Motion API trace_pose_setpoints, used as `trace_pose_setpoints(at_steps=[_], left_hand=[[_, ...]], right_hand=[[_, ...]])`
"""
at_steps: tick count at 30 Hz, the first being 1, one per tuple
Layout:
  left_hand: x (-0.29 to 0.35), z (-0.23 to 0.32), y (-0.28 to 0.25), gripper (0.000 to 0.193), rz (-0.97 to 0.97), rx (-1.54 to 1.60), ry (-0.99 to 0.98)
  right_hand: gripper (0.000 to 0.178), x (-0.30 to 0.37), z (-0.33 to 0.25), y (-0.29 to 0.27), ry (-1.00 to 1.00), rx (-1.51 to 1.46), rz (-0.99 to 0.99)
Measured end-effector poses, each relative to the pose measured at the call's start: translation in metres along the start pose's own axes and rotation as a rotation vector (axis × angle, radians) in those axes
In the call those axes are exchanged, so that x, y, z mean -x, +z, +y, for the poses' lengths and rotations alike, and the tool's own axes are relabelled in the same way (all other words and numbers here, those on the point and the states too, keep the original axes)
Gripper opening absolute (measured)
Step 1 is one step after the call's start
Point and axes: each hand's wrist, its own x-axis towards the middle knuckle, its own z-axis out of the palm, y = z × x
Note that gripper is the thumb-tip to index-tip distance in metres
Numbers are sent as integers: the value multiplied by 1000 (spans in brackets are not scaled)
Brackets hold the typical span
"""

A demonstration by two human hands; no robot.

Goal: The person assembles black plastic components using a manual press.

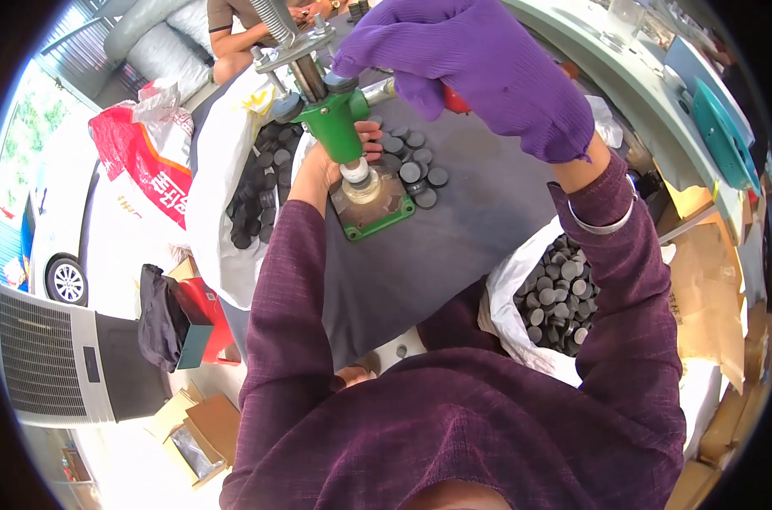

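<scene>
While gripping the red handle (456, 100) with gloved right hand (488, 72): bare left hand (339, 157) pinching disc (354, 172) under green press (335, 119), at nine o'clock.

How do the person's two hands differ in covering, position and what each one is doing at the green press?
The right hand wears a purple glove; the left hand is bare. The right hand is raised, gripping the red handle; the left hand lies low on the table, fingers at the base of the green press. Both arms wear purple sleeves.

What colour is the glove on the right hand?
Purple; the glove shows best in the head view, gripping a red handle.
</scene>
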Motion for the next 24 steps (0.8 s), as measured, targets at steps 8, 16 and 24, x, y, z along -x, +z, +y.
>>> trace_pose_setpoints(at_steps=[8, 16, 24], left_hand=[[25, -3, 1, 28, 123, 206, 124], [103, -43, 68, 15, 628, -617, 579], [50, -44, 114, 13, 607, -1261, 541]], right_hand=[[20, -8, -24, 2, 794, -708, 67], [18, 5, -14, 4, 469, -544, 140], [21, -6, -12, 26, 995, -854, 247]])
